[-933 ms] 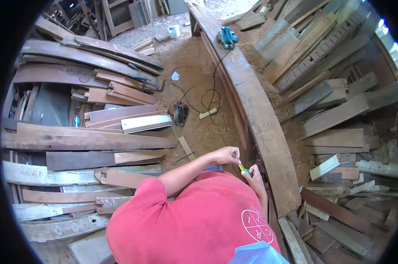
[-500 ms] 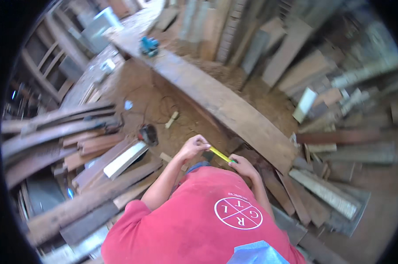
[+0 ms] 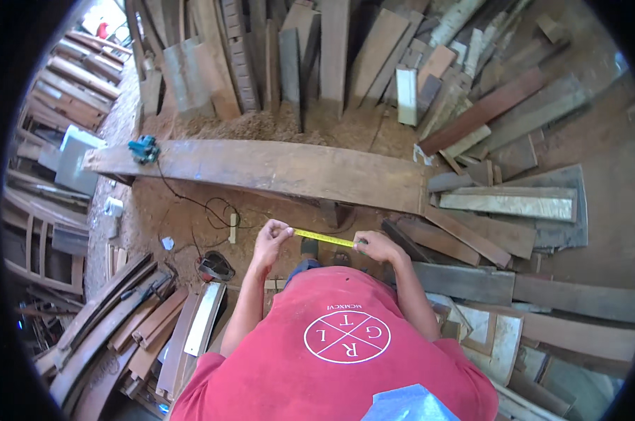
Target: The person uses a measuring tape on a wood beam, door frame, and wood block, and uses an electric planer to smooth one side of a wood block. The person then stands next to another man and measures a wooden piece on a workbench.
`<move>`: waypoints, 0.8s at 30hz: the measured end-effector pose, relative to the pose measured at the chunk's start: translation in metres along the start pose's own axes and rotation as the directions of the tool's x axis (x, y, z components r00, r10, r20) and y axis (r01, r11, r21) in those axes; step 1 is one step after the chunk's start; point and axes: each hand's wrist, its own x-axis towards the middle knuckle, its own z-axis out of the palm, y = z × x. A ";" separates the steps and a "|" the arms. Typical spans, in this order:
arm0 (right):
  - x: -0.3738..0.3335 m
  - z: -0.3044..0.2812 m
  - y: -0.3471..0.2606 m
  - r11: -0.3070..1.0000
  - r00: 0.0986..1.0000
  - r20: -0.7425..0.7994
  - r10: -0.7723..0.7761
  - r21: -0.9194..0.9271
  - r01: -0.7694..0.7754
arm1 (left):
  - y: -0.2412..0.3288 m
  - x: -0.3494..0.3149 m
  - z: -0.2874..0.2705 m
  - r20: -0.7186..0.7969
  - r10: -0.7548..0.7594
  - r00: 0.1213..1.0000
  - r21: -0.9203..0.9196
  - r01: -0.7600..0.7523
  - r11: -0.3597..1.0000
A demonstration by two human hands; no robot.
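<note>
A yellow tape measure (image 3: 323, 237) is stretched between my two hands, just in front of my red shirt. My left hand (image 3: 271, 240) pinches one end of the blade between thumb and fingers. At the other end my right hand (image 3: 375, 245) is closed around the tape; its case is mostly hidden by the fingers. Beyond both hands lies a long wooden workbench plank (image 3: 296, 167), apart from the tape. A teal power tool (image 3: 144, 149) with a black cord sits on the plank's left end.
Boards (image 3: 333, 56) lean upright behind the bench, above a heap of sawdust (image 3: 254, 126). Stacked timber (image 3: 156, 316) lies to my left, near a dark red-and-black tool (image 3: 215, 266) on the floor. More planks (image 3: 510, 203) lie at right. A loose cord (image 3: 222, 210) curls across the ground.
My view has swung to the right, so the bench now runs nearly straight across. Both hands still hold the tape measure stretched between them.
</note>
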 end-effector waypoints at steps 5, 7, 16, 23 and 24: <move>-0.028 -0.010 0.029 0.990 0.990 -0.025 0.141 0.009 -0.141 | -0.015 0.014 -0.029 -0.201 0.057 0.978 -0.065 -0.071 0.995; -0.036 -0.010 0.045 0.989 0.988 -0.048 0.149 0.027 -0.148 | -0.028 0.024 -0.048 -0.270 -0.010 0.963 -0.133 -0.027 0.991; -0.046 -0.012 0.061 0.874 0.830 -0.348 0.435 -0.059 -0.483 | -0.178 0.021 -0.104 -0.329 -0.217 0.919 0.209 0.295 0.932; -0.051 -0.014 0.067 0.777 0.726 -0.470 0.503 -0.122 -0.617 | -0.347 -0.068 -0.155 -0.063 -0.569 0.820 0.824 0.365 0.434; -0.055 -0.016 0.068 0.750 0.709 -0.476 0.520 -0.141 -0.646 | -0.355 -0.072 -0.141 -0.085 -0.579 0.811 0.826 0.383 0.414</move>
